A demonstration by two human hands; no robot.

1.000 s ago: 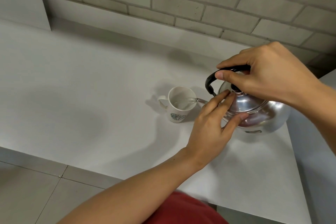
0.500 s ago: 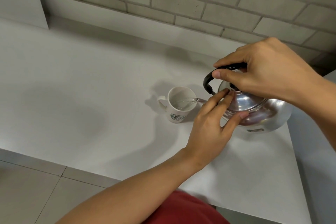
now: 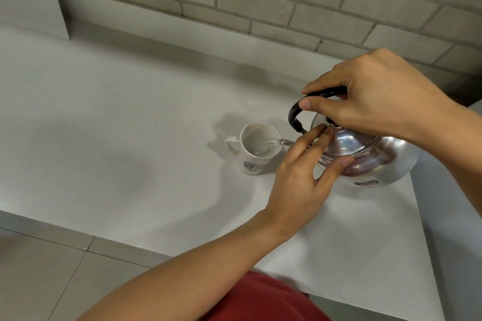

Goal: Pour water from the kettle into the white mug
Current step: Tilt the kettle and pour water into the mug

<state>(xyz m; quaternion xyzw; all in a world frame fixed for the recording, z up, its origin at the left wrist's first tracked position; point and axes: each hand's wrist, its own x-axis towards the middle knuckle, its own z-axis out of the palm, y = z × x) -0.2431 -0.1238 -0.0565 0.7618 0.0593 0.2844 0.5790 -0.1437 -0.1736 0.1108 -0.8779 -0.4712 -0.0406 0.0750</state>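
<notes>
On the counter (image 3: 130, 125), two hands (image 3: 300, 177) (image 3: 378, 101) tilt one kettle (image 3: 378, 161) toward one mug (image 3: 254, 161).

Head view under soft, even, fairly bright light; the white table (image 3: 130, 101) read pale grey, with a broad diffuse shadow on its left part and a darker band along the foot of the brick wall (image 3: 260, 2); the mug (image 3: 254, 161) cast faint shadows leftward and behind; the kettle (image 3: 383, 156) showed bright highlights and a reddish reflection; focus was sharp throughout; wide-angle bending curved the mortar lines and table edge
</notes>
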